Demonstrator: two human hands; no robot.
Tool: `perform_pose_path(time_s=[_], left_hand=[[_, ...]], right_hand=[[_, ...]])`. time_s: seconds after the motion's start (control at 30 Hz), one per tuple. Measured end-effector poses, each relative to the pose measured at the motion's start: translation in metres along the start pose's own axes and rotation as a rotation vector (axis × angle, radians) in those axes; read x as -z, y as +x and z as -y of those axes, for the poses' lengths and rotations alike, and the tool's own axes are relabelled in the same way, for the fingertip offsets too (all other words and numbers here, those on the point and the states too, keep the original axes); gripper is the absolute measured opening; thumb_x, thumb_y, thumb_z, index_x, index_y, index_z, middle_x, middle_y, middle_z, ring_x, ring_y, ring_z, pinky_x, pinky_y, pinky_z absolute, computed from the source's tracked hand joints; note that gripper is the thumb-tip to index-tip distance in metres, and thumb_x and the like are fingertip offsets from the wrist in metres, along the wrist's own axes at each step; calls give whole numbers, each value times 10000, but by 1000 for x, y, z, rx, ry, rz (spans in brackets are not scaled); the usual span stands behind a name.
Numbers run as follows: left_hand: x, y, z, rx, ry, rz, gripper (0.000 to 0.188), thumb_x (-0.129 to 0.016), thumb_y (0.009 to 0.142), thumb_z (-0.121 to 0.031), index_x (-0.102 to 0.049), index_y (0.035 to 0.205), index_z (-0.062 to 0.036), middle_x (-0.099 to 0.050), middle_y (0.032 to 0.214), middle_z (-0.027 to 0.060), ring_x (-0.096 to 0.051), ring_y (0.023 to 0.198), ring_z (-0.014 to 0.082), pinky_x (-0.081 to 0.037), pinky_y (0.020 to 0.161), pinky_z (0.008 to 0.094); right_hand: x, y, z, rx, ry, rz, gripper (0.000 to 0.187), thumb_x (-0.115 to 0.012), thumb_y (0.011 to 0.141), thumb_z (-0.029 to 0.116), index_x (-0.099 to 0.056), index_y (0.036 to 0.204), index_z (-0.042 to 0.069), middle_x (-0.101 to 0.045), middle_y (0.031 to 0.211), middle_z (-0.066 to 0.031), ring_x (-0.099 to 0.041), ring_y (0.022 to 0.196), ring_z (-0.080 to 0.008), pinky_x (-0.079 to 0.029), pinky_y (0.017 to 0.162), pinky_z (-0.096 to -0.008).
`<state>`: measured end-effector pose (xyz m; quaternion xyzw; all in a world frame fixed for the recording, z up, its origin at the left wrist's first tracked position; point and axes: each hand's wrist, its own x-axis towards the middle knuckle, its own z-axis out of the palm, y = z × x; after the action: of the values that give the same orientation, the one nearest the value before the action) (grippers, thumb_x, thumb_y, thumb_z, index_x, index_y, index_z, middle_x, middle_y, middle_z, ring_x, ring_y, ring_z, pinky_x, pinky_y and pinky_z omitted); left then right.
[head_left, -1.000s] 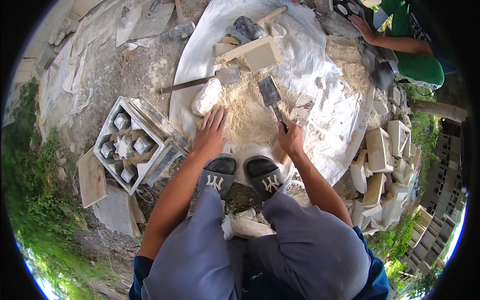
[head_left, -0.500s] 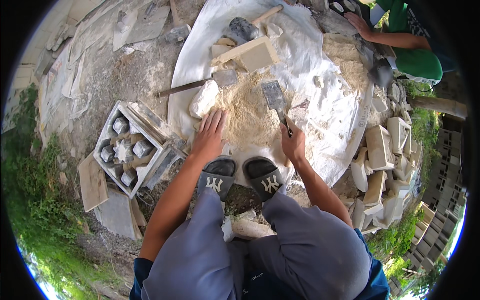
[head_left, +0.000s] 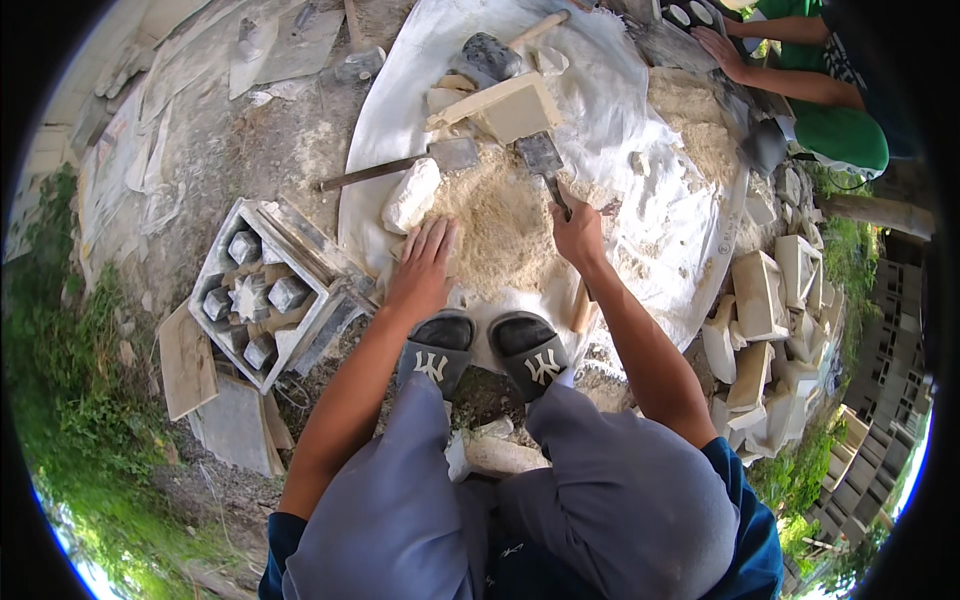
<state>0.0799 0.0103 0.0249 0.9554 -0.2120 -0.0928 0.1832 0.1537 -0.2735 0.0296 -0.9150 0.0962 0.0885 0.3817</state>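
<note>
My right hand [head_left: 580, 238] is closed round the handle of a flat trowel [head_left: 540, 153] with a squarish grey blade. The blade points away from me, close to a cream block [head_left: 520, 104]. My left hand [head_left: 425, 268] lies with its fingers stretched out at the left edge of the pale crumbly powder [head_left: 500, 235]. Just beyond its fingertips sits a white stone chunk [head_left: 412, 197]. A second flat-bladed tool [head_left: 455, 152] with a long dark handle lies beyond the chunk. All this rests on a white sheet [head_left: 385, 120].
A mallet [head_left: 490, 57] lies at the far side. On the left stands a frame mould [head_left: 262, 295] with grey blocks inside. Cream cast pieces [head_left: 758, 295] are piled at right. A co-worker's hand [head_left: 718, 50] works at far right. My sandals [head_left: 436, 352] touch the near sheet edge.
My right hand has moved the trowel away from me and slightly left, bringing its blade nearer the cream block. My left hand stays in place.
</note>
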Motion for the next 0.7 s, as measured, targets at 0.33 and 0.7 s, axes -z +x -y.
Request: perform_pose_path(time_s=[0.33, 0.7], left_hand=[[0, -2, 3, 16, 22, 21, 958, -737, 898, -287, -176, 1623, -8, -252, 1662, 168, -203, 1559, 330, -136, 1286, 475], [-2, 0, 1, -4, 3, 0, 964, -744, 892, -287, -179, 1622, -8, -257, 1658, 175, -206, 1557, 338, -142, 1284, 476]], right_hand=[[46, -23, -13, 153, -132, 286, 478, -685, 951, 210, -615, 1422, 166, -658, 781, -239, -642, 671, -288, -508, 694, -434], [41, -31, -14, -85, 29, 133, 477, -670, 979, 291, -627, 1397, 66, -616, 666, -160, -570, 610, -184, -476, 624, -377]])
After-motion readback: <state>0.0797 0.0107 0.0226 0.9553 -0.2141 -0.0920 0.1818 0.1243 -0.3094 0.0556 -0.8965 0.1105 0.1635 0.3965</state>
